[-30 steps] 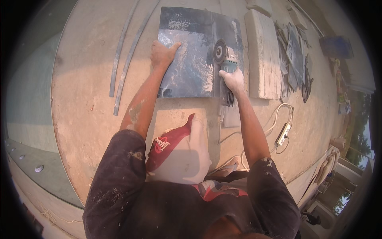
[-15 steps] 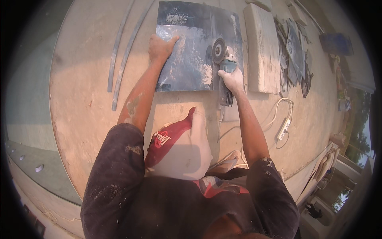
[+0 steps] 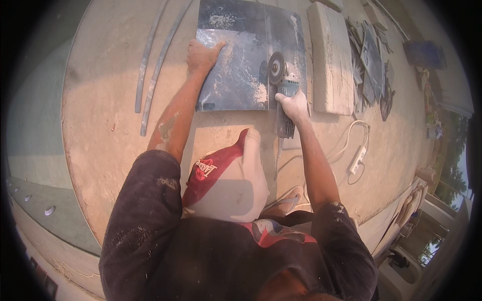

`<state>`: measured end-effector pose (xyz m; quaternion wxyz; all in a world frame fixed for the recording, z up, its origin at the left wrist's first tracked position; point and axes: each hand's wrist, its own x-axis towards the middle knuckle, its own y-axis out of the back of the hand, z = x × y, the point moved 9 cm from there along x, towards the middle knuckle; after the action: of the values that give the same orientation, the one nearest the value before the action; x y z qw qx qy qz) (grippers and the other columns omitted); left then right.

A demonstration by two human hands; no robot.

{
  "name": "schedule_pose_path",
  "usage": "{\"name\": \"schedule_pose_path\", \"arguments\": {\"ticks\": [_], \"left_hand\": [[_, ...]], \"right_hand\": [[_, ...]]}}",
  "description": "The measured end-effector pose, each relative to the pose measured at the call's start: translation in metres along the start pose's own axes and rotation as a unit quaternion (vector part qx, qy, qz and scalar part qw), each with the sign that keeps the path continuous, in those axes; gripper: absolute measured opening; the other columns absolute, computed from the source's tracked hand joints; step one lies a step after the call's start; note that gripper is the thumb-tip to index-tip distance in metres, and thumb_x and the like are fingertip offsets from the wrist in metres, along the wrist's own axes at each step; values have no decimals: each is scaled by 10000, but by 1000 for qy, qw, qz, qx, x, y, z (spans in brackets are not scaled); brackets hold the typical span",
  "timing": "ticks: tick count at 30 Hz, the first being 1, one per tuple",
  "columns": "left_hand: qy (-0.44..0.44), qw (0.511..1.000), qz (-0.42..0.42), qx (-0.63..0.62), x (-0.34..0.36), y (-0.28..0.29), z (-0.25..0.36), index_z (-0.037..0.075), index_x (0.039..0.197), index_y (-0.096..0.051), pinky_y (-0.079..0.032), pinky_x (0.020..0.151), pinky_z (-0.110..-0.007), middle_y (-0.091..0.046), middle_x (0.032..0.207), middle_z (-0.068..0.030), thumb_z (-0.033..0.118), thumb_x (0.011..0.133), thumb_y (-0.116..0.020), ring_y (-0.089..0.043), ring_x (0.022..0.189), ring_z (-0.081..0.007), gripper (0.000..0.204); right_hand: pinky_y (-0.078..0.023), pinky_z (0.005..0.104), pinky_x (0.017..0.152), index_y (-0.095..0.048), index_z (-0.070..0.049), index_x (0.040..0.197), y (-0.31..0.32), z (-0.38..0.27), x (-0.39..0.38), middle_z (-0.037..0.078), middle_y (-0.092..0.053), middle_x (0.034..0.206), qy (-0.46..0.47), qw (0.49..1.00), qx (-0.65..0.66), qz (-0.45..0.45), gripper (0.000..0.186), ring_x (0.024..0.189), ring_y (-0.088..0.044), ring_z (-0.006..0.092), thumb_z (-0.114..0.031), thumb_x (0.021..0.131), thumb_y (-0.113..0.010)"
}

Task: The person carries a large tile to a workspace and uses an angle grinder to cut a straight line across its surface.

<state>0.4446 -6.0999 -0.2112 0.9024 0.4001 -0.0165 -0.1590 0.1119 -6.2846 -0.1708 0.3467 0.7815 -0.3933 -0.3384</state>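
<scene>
A dark, glossy slab (image 3: 233,70) with pale dusty patches lies flat ahead of me, a straight line running lengthwise across its right part. My left hand (image 3: 202,56) grips the slab's left edge, its thumb lying on the top face. In my right hand (image 3: 293,104) is an angle grinder (image 3: 287,89), the fingers wrapped round its body. The grinder's round disc (image 3: 276,67) stands over the slab close to that line; whether it touches the surface, I cannot tell. Part of the grinder's body is hidden by my right hand.
Right of the slab lies a long pale block (image 3: 331,62), with a pile of dark offcuts (image 3: 370,65) beyond it. A white power strip (image 3: 357,160) and its cable rest on the floor at right. Two narrow strips (image 3: 163,70) lie at left. My sandalled foot (image 3: 287,203) is near the cable.
The grinder and my right hand have shifted slightly toward me along the slab's line. My left hand stays at the left edge. The whole view has tilted a little.
</scene>
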Motion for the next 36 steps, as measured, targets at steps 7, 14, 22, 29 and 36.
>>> {"name": "schedule_pose_path", "arguments": {"ticks": [7,14,22,29,36], "left_hand": [[3,1000,-9,-2,0,1,-1,-174,1279,-492,-525,976,-481,-629,1238,-324,697,719,-803,-639,1167,-430,1082],[-4,1000,-1,2,2,1,-2,-162,1251,-512,-531,965,-481,-641,1222,-318,719,719,-791,-649,1153,-430,1066],[-16,1000,6,1,2,-1,-3,-155,1235,-525,-532,962,-483,-642,1218,-319,727,722,-785,-652,1149,-432,1053],[-15,1000,15,8,6,-2,-7,-144,1253,-539,-528,960,-498,-658,1217,-321,748,714,-773,-659,1137,-454,1067],[-12,1000,13,12,5,-2,-5,-149,1225,-546,-541,938,-492,-665,1195,-325,767,704,-770,-674,1116,-439,1077]], "right_hand": [[-531,426,985,-630,29,1267,3,-9,-22,238,-727,1153,13,999,43,-18,657,1110,-700,367,-308,726,-792],[-539,427,976,-601,56,1284,-1,7,-29,254,-719,1167,-12,1000,4,-23,711,1108,-701,370,-340,725,-789],[-545,423,965,-584,83,1278,-6,28,-34,263,-719,1159,-8,1000,-7,-19,725,1107,-703,369,-339,725,-788],[-544,424,956,-588,87,1259,-5,20,-51,271,-722,1129,4,998,36,-41,674,1087,-706,373,-301,746,-790],[-535,427,969,-598,79,1232,-7,33,-63,263,-719,1132,-16,998,43,-50,644,1098,-699,372,-296,749,-799]]}}
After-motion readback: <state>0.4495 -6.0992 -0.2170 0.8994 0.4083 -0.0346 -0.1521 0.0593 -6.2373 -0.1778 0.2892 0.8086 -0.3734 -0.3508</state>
